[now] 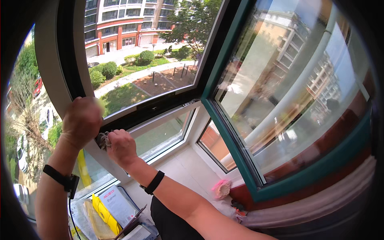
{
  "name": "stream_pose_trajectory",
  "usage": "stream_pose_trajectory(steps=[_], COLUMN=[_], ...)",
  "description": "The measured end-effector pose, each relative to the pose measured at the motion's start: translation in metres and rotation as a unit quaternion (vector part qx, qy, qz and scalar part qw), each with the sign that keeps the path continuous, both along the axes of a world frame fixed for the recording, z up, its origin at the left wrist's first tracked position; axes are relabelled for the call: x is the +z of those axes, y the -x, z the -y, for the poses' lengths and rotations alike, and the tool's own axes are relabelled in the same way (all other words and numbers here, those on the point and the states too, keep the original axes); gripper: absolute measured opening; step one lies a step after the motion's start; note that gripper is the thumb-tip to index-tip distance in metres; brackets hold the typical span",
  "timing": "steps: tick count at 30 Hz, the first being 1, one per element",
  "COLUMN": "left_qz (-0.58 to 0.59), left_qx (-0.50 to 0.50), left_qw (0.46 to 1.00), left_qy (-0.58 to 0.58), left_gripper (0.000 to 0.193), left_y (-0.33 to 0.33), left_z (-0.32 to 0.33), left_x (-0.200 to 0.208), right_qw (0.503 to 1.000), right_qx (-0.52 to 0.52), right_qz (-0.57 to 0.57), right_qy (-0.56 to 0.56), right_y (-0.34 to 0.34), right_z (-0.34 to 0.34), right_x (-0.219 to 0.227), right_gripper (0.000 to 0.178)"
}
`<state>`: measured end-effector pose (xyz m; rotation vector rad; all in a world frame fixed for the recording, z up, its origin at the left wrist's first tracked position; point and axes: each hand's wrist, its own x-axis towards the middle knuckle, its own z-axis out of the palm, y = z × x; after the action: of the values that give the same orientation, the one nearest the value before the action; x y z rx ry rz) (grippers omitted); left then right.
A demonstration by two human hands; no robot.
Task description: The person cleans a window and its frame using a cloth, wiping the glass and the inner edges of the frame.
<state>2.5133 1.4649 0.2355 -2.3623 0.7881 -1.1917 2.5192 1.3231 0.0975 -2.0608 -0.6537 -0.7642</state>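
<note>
My left hand (82, 120) is closed around the upright window frame (67, 56) at its lower part, with the fingertips mostly out of sight behind the knuckles. Just right of it, my right hand (122, 146) grips a crumpled greyish cloth (105, 141) against the lower corner of the black frame channel (120, 125). A green-framed window sash (236, 148) swings inward on the right, its pane full of reflections.
Below, on the left, lie a yellow folder (106, 214), a white box (118, 204) and other papers. A pink bundle (221, 189) rests by the wall near the sash's lower corner. Outside are trees, a path and a building (124, 30).
</note>
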Motion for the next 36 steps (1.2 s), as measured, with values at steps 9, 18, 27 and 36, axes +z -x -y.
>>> stream_pose_trajectory(steps=[9,18,27,36], left_qz=[0.001,-0.016,-0.032,-0.025], left_qx=[0.008,-0.013,-0.008,-0.015], left_qw=[1.0,1.0,0.999,0.999], left_qy=[0.008,0.013,0.026,0.038], left_gripper=[0.012,0.013,0.011,0.009], left_y=[0.0,0.009,0.006,0.004], left_z=[0.003,-0.007,0.001,0.005], left_x=[0.007,0.016,0.011,0.008], right_qw=[0.695,0.441,0.38,0.425], right_qx=[0.265,0.286,0.296,0.254], right_qz=[-0.47,-0.597,-0.59,-0.548], right_qy=[-0.475,-0.606,-0.648,-0.674], right_y=[0.022,0.056,0.083,0.082], right_z=[0.041,0.1,0.155,0.194], right_x=[0.016,-0.046,-0.061,-0.053], right_gripper=[0.024,0.039,0.04,0.035])
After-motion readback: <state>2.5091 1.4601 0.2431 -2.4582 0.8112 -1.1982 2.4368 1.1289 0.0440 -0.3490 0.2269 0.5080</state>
